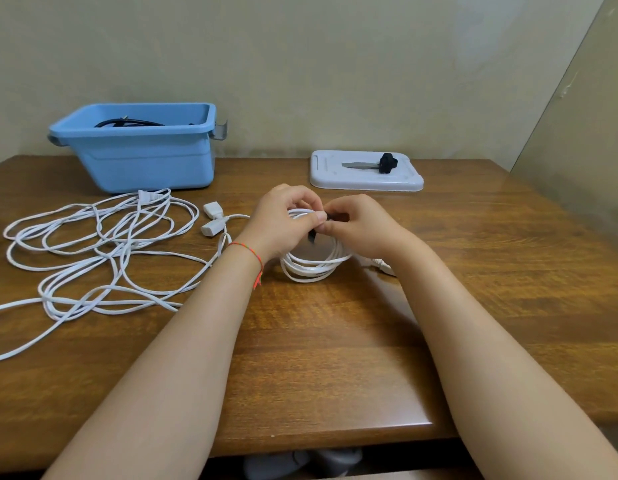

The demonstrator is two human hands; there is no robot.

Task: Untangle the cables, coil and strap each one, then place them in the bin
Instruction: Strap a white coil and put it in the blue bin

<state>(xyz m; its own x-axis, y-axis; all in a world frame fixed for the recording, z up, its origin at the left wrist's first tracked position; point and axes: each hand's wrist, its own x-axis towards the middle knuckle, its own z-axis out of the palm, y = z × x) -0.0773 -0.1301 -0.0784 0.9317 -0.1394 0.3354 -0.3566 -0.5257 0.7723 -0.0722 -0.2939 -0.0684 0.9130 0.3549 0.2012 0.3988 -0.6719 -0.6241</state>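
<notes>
Fingertips (320, 216) of both hands meet over the far rim of a coiled white cable (314, 263): the left hand (283, 221) and the right hand (357, 226) each pinch a black strap (312, 235) that wraps the coil, whose near loops rest on the table.

Underneath is a brown wooden table (335, 341) with visible grain, pushed against a plain beige wall (335, 64) (a second panel angles in at the right).

Left of the hands, a loose white cable (103, 244) sprawls in tangled loops, its two white connector ends (212, 218) lying just beside the left wrist. Behind that tangle stands a blue bin (137, 161) with a black cable (127, 123) inside. Beyond the hands lies a white lid (366, 178), carrying more black straps (387, 163).
</notes>
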